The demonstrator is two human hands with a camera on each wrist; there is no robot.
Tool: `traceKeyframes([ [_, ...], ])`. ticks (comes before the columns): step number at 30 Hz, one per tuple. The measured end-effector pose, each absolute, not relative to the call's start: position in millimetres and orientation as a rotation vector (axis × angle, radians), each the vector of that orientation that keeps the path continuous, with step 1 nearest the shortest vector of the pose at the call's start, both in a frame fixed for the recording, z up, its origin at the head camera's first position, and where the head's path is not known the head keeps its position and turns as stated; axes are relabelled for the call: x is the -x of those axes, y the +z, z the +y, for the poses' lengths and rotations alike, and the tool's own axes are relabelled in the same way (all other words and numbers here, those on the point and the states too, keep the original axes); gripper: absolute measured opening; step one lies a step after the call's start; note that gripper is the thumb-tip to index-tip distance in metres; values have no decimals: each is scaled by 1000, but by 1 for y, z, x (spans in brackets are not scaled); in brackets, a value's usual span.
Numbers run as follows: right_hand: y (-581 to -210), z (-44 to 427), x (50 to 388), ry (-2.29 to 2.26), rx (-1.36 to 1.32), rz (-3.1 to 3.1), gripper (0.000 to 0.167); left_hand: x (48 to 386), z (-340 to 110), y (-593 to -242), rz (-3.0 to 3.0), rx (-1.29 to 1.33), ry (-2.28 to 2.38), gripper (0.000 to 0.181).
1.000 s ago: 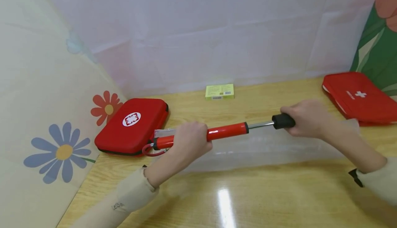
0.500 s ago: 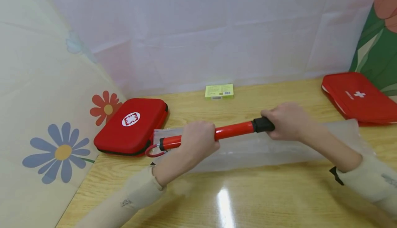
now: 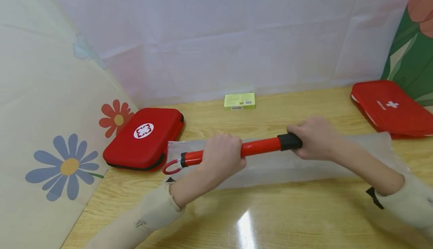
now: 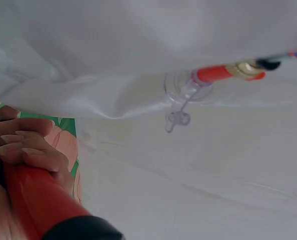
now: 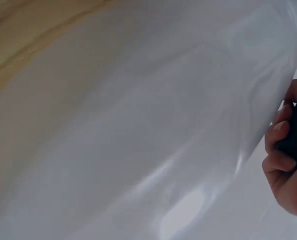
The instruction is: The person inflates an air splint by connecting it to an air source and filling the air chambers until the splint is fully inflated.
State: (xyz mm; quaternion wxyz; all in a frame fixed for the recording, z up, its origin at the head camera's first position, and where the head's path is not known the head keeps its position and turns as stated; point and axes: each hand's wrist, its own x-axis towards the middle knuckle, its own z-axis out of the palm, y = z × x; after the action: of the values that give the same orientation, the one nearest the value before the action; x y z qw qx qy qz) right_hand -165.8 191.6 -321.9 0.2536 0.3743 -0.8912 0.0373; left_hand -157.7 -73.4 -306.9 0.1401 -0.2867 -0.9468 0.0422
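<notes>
A red hand pump [image 3: 260, 147] with a black handle [image 3: 289, 142] is held across the front of me. My left hand [image 3: 223, 157] grips its barrel, while my right hand [image 3: 314, 138] holds the handle, which sits against the barrel's end with no rod showing. From the pump's left end curves a short red hose [image 3: 169, 169]. Beneath lies a long translucent plastic sleeve [image 3: 270, 172]; in the left wrist view it bulges. A clear valve [image 4: 178, 118] on the sleeve has a red tube [image 4: 213, 74] with a brass-coloured fitting at it.
A red hard case [image 3: 143, 143] stands left of the sleeve. Farther back is a small yellow-green box [image 3: 239, 101] near the white backdrop. On the right lies a red first-aid pouch [image 3: 392, 108]. All rest on the wooden table [image 3: 287, 215].
The pump's metal rod, showing a second ago, has gone into the barrel as the right hand moved left. The left hand and pump have shifted slightly right.
</notes>
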Motion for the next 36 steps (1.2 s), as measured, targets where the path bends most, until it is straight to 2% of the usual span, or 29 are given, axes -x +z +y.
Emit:
traceKeyframes([
  [15, -333, 282, 177, 140, -919, -2448, 37, 167, -103, -308, -2794, 765, 224, 21],
  [26, -330, 277, 174, 156, -945, -2427, 35, 167, -109, -307, -2778, 753, 202, 26],
  [36, -331, 260, 169, 171, -973, -2395, 30, 160, -106, -310, -2764, 768, 177, 23],
])
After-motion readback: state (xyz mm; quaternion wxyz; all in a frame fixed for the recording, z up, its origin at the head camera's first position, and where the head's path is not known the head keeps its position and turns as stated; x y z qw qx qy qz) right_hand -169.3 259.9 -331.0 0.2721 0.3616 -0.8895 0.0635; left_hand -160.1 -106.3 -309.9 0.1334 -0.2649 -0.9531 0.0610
